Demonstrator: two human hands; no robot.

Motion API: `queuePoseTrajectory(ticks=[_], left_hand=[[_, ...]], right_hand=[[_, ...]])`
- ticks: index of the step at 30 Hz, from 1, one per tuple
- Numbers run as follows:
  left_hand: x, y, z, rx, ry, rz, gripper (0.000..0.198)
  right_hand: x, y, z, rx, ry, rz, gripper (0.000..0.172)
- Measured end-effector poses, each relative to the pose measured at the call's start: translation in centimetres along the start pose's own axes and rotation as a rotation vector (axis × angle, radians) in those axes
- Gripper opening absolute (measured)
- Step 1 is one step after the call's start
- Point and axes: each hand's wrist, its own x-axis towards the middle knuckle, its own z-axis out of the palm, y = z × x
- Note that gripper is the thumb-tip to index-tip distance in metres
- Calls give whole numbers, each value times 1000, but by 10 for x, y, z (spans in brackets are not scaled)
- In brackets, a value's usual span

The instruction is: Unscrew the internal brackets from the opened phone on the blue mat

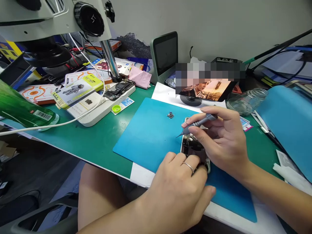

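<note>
My right hand (225,143) is closed in a pen-like grip on a grey precision screwdriver (200,123). The screwdriver's thin tip points left and down, close to the left edge of an opened phone (192,146); contact cannot be made out. My left hand (180,190), with a ring on one finger, curls over the phone's near end and steadies it. Its fingertips are partly hidden. Dark inner parts show in the phone's frame, which lies on a blue mat (143,130). Toward the mat's far edge sits a small metallic part (170,115), apart from both hands.
A microscope (89,19) overhangs the left side. Beneath it are battery boxes (80,89), another opened phone (119,89) on a white block, and a green bottle (26,107). Behind the mat a propped phone (207,89) shows video. A glass jar (247,100) lies right.
</note>
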Motion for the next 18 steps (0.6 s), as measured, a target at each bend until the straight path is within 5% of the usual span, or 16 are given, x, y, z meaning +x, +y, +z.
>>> queuePoseTrajectory(ticks=[5,10,14,18], left_hand=[[10,-7,-24,-39,-77,90,23],[62,-35,-48,85,-39,259,26],[108,-65,-36,93,-45,287,22],[122,-78,-15,-61,48,314,24]], right_hand=[[-14,-5,-32,-80,188,-15,46],[-20,4,-48,-39,334,-68,50],[-17,17,-50,-69,326,-119,53],[-18,23,-50,-51,311,-76,56]])
